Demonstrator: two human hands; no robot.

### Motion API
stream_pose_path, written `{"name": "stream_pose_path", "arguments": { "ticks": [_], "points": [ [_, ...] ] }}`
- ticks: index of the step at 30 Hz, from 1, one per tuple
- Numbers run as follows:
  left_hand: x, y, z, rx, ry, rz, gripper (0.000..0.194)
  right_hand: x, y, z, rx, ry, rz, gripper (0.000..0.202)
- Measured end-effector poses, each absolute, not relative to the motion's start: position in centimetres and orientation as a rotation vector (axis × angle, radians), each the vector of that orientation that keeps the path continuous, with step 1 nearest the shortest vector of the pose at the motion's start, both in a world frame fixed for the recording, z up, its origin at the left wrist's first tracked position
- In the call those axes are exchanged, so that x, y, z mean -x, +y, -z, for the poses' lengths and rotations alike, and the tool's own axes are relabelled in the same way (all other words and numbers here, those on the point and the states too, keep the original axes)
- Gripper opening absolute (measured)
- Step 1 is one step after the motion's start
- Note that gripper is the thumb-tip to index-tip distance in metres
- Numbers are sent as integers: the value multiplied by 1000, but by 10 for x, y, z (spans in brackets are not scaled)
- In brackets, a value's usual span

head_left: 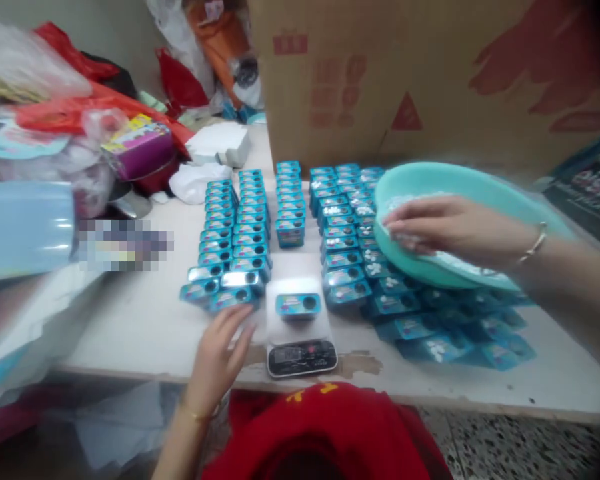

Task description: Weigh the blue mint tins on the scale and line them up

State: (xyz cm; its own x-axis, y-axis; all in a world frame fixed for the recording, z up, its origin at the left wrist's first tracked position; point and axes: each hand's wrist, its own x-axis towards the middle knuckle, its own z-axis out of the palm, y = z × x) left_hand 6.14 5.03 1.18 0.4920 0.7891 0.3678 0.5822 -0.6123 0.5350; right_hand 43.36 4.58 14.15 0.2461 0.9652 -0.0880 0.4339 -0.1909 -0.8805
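Observation:
My right hand (445,227) is over the rim of a turquoise basin (445,173), fingers bent together around small white pieces (413,243). The basin stands tilted over part of the rows of boxes. Near the front of the left rows, my left hand (225,347) has its fingers apart and holds nothing; its fingertips come close to a small blue box (231,298). Between the two groups sits a digital scale (303,358) with a white plate, and one blue box (299,305) with a dark round opening lies on it. Several boxes on the right show white pieces on top.
Behind the rows rises a large cardboard box (340,80). Plastic bags (40,60), a purple box (140,150) and a white box (220,143) crowd the table's left and back. The table's front edge (480,403) runs beside my red clothing.

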Motion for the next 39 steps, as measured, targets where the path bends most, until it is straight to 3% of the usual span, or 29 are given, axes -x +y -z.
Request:
{"name": "stream_pose_path", "arguments": {
  "ticks": [3, 11, 16, 23, 39],
  "points": [
    [-59, 42, -12, -2362, 1155, -833, 25, -375, 47, -139, 1679, -1644, -1247, 10],
    [-50, 23, -1, -2287, 1171, -805, 23, -314, 57, -101, 1796, -2334, -1010, 17],
    [-47, 22, 1, -2260, 1173, -799, 21, -309, 60, -100, 1872, -2388, -977, 24],
    [-51, 28, 1, -2245, 1157, -817, 20, -304, 65, -99, 1868, -2414, -861, 10],
    [-53, 31, 6, -2253, 1149, -807, 19, -310, 64, -97, 1778, -2265, -985, 13]
  ]
}}
